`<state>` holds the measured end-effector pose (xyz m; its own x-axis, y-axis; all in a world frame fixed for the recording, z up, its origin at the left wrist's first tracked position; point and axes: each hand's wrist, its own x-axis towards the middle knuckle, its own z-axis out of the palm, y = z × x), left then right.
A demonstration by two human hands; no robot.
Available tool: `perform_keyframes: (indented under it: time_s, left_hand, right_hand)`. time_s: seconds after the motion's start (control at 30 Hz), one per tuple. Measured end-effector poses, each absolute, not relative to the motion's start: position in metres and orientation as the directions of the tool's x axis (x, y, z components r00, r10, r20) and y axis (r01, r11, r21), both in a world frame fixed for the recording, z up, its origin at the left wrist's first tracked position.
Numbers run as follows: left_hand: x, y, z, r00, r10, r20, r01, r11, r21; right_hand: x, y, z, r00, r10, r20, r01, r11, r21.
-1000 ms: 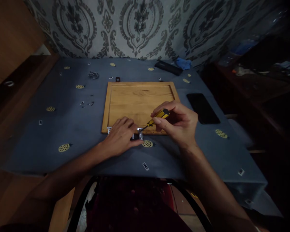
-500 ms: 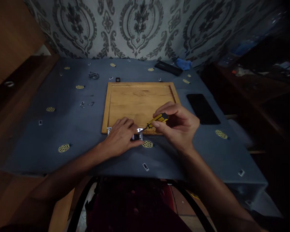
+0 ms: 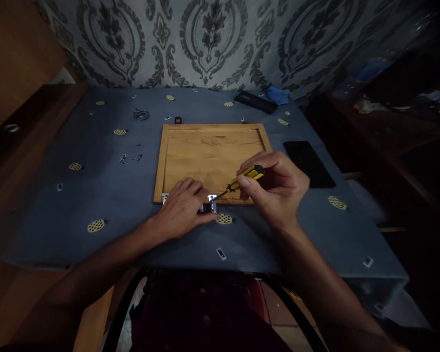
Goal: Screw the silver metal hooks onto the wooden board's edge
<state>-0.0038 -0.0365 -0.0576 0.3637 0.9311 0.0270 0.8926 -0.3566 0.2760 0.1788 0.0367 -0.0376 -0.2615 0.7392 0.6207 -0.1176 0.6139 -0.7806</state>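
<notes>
Down at the near edge of the wooden board (image 3: 209,156), the left hand (image 3: 183,208) lies spread flat over a metal bracket (image 3: 211,202). Meanwhile the right hand (image 3: 278,188) pinches a yellow-and-black screwdriver (image 3: 244,177), its tip touching that bracket. Right of the board, a black phone (image 3: 308,164) rests on the blue-covered bench (image 3: 95,195).

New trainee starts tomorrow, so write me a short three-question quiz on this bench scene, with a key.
1. What does the right hand grip? A pliers; B yellow-and-black screwdriver; C hammer.
2. True or false: the black phone lies on the wooden board.
3. Fill in: the left hand rests on the metal bracket at the board's ____ edge (near or far).

Key: 1 B. 2 false, it lies on the blue cloth to the right of the board. 3 near.
</notes>
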Motion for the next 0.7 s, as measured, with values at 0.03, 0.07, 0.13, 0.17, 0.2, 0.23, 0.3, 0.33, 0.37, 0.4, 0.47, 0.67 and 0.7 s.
perform_keyframes:
  time_s: [0.03,0.07,0.13,0.17,0.2,0.23,0.3,0.33,0.37,0.4,0.47,0.67,0.7]
  left_hand:
    - [-0.004,-0.037,-0.057,0.363,0.931,0.027,0.892,-0.356,0.277]
    - [-0.004,-0.037,-0.057,0.363,0.932,0.026,0.893,-0.355,0.278]
    - [-0.004,-0.036,-0.057,0.36,0.932,0.027,0.893,-0.353,0.277]
    - [-0.004,-0.036,-0.057,0.36,0.932,0.028,0.893,-0.353,0.277]
    - [-0.004,-0.036,-0.057,0.361,0.932,0.029,0.893,-0.354,0.278]
    - [-0.004,-0.037,-0.057,0.361,0.932,0.031,0.893,-0.355,0.278]
    - [-0.004,-0.037,-0.058,0.362,0.931,0.036,0.893,-0.357,0.275]
    - [-0.004,-0.037,-0.058,0.362,0.931,0.037,0.893,-0.358,0.273]
    - [-0.004,-0.037,-0.059,0.363,0.931,0.038,0.893,-0.359,0.271]
    - [-0.004,-0.037,-0.059,0.364,0.931,0.04,0.893,-0.361,0.27]
    - [-0.004,-0.037,-0.059,0.366,0.93,0.043,0.891,-0.363,0.271]
    - [-0.004,-0.037,-0.06,0.361,0.931,0.057,0.891,-0.363,0.274]
    - [-0.004,-0.037,-0.06,0.361,0.931,0.058,0.891,-0.363,0.274]
  right_hand:
    - [0.179,0.037,-0.038,-0.265,0.741,0.616,-0.115,0.61,-0.784]
    - [0.178,0.037,-0.038,-0.268,0.745,0.611,-0.11,0.606,-0.788]
    - [0.178,0.037,-0.039,-0.271,0.754,0.598,-0.097,0.597,-0.796]
    - [0.178,0.038,-0.039,-0.274,0.755,0.596,-0.093,0.596,-0.798]
    - [0.177,0.038,-0.039,-0.279,0.752,0.597,-0.091,0.598,-0.796]
    - [0.177,0.038,-0.039,-0.284,0.748,0.6,-0.093,0.601,-0.794]
    - [0.176,0.038,-0.04,-0.292,0.74,0.606,-0.106,0.605,-0.789]
    - [0.177,0.039,-0.039,-0.296,0.74,0.603,-0.112,0.601,-0.792]
    - [0.177,0.039,-0.039,-0.302,0.745,0.595,-0.114,0.591,-0.798]
    - [0.178,0.039,-0.038,-0.309,0.752,0.583,-0.113,0.58,-0.807]
    - [0.18,0.04,-0.036,-0.328,0.763,0.557,-0.095,0.56,-0.823]
    - [0.19,0.044,-0.025,-0.528,0.715,0.458,-0.046,0.515,-0.856]
    - [0.191,0.045,-0.024,-0.547,0.707,0.448,-0.049,0.508,-0.86]
